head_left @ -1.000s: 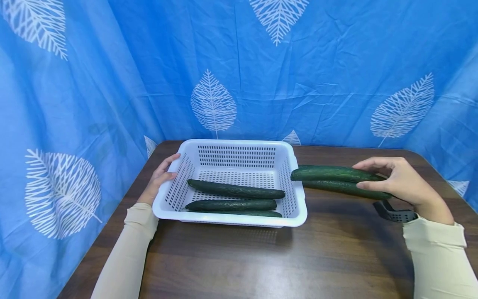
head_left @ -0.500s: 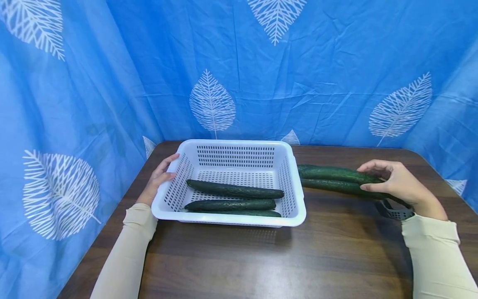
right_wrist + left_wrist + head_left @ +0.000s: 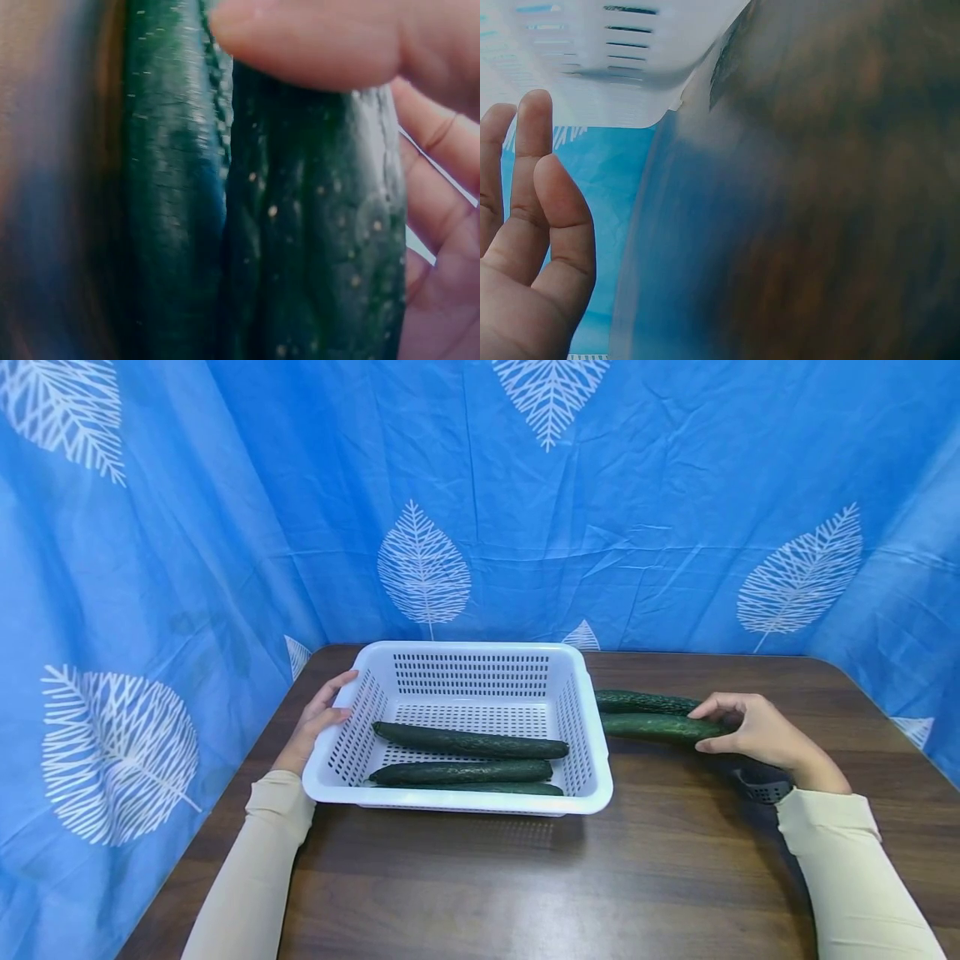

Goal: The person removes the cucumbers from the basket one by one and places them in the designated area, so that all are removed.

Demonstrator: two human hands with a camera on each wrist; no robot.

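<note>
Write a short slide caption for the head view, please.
Right hand grips a cucumber beside the white basket.

Basket point(image 3: 588, 793) white, slotted. Cucumbers point(image 3: 468, 742) dark green, pale speckles. Worktop point(image 3: 675, 868) dark brown wood grain. Curtain point(image 3: 637, 485) blue, white leaf print. Sleeves point(image 3: 847, 877) cream.

— What lies underneath it all?
— A dark brown wooden table point(image 3: 675, 877), its grain running left to right and its far corners rounded.
— And behind it?
— A creased blue cloth point(image 3: 660, 485), hanging along the back and down both sides of the table.
— Plain?
— No, it is printed with white leaves. One leaf point(image 3: 423, 564) sits mid-back, with others low on the left and on the right.
</note>
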